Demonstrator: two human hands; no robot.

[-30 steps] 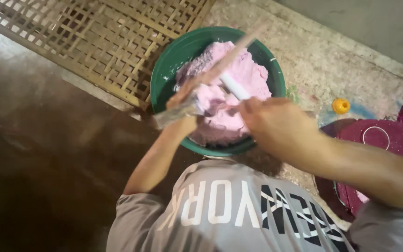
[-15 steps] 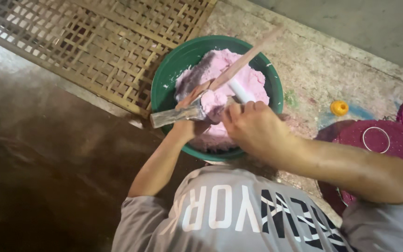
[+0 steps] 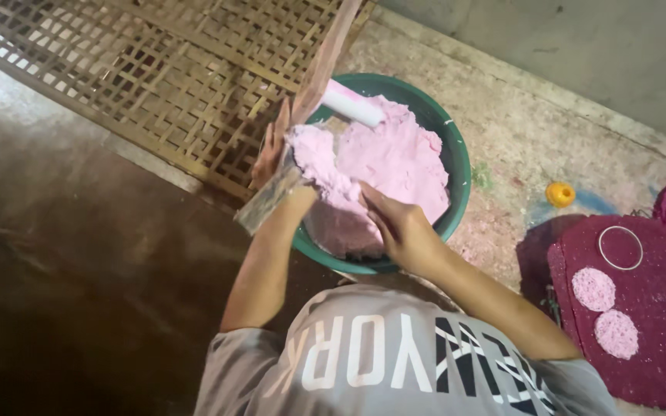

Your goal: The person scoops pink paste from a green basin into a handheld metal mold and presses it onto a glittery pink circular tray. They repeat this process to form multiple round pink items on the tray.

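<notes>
Green basin (image 3: 456, 166) heaped with pink dough (image 3: 387, 166), left hand (image 3: 275, 150) gripping wooden board (image 3: 302, 115), right hand (image 3: 398, 227) seemingly unclenched, pressing dough

A green basin (image 3: 456, 166) heaped with pink dough (image 3: 395, 166) is seen on a rough floor (image 3: 518, 131), with a white roller (image 3: 354, 104) lying on the dough. A long flat wooden stick (image 3: 314, 85) is held at the basin's rim by the left hand (image 3: 271, 150), while the right hand (image 3: 398, 227) is pressed into the dough. A woven bamboo mat (image 3: 156, 69) lies beyond, and two pink discs (image 3: 607, 312) and a ring (image 3: 620, 247) rest on a maroon board (image 3: 657, 308) to the right, near a small yellow cap (image 3: 560, 193).

Dough (image 3: 395, 162) in basin (image 3: 456, 166), mat (image 3: 156, 85) behind
</notes>
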